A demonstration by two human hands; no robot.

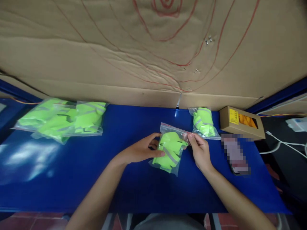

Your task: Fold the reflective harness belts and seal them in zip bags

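Note:
Between my hands is a clear zip bag (170, 151) with a folded neon-yellow reflective vest inside, a grey stripe running across it. My left hand (146, 148) grips the bag's left side, thumb lying over the front. At the upper right corner, by the zip edge, my right hand (199, 148) pinches the plastic between thumb and fingers. The bag is tilted, just above or on the blue table (134, 188); I cannot tell which. Another bagged vest (203, 121) lies behind my right hand, near the back.
Several bagged neon vests (62, 119) overlap at the back left. A cardboard box (242, 123) with orange contents stands at the back right, and a blurred-out phone (236, 155) lies before it. White cables (278, 147) hang at the right. Brown paper (120, 73) covers the wall behind.

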